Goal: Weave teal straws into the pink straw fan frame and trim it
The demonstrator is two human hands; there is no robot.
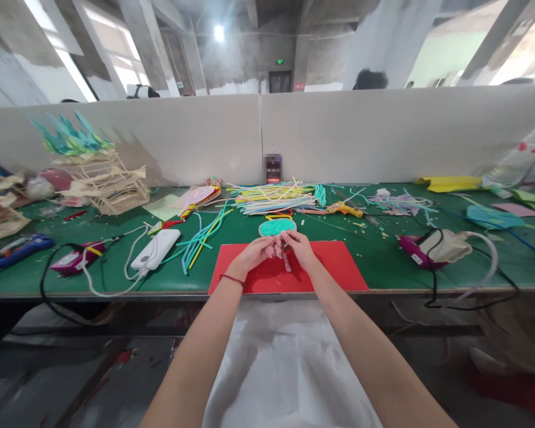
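My left hand (255, 254) and my right hand (299, 248) meet over a red sheet (339, 267) at the table's front. Both have their fingers closed around a small pale-pink strip-like piece (288, 263), one end of which hangs below the fingertips. Just beyond the fingertips is a turquoise oval panel (277, 227) with a pinkish rim. Whether it is joined to the pink piece or rests on the table, I cannot tell. Part of the pink piece is hidden by my fingers.
Behind my hands lies a pile of coloured sticks (271, 199). Turquoise and yellow strips (200, 238) and a white power strip (156, 249) are left, near a purple box (78, 258). A yellow-handled tool (345, 208) and another purple box (421, 252) with cords lie right. A partition (182, 137) stands behind.
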